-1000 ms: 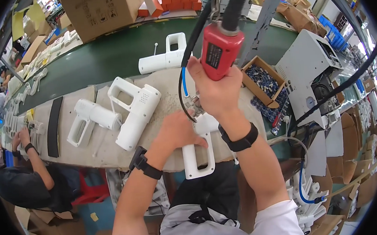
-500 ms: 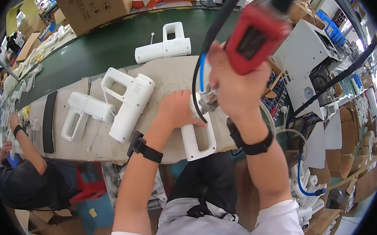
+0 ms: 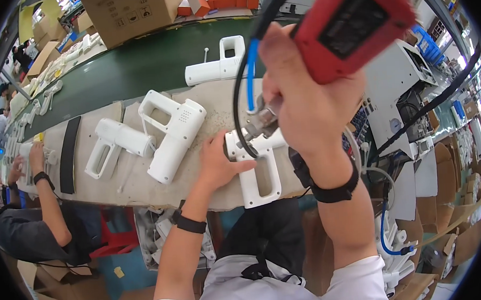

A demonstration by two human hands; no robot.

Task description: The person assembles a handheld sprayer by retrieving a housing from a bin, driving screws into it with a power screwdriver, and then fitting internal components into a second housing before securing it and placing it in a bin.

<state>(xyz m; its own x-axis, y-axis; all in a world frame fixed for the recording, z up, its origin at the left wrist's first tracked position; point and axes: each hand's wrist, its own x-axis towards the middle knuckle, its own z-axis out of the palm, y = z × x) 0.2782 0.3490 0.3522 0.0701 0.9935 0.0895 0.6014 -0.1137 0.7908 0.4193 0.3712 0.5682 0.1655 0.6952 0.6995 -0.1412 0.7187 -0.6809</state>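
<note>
My right hand (image 3: 318, 108) is wrapped around a red power screwdriver (image 3: 354, 28), lifted high with its metal front end pointing down and left. Below that end lies a white plastic gun-shaped housing (image 3: 249, 185) with a loop handle, on the worktop's near edge. My left hand (image 3: 218, 165) grips the left end of this housing, thumb laid across it above the handle. The tool and a black cable hide part of the housing, and the screwdriver's tip cannot be made out. Left of it lie two similar white housings, a larger one (image 3: 178, 137) and a smaller one (image 3: 118, 140).
Another white housing (image 3: 218, 68) lies on the green conveyor belt (image 3: 134, 65). A black strip (image 3: 71, 156) is on the worktop, with a co-worker's arm (image 3: 52, 208) beyond it. A cardboard box (image 3: 125, 16) stands behind; a grey-white machine (image 3: 384, 98) stands at the right.
My right hand has raised the screwdriver, which looks larger and nearer. My left hand has loosened and slid left on the housing. The whole view has shifted slightly.
</note>
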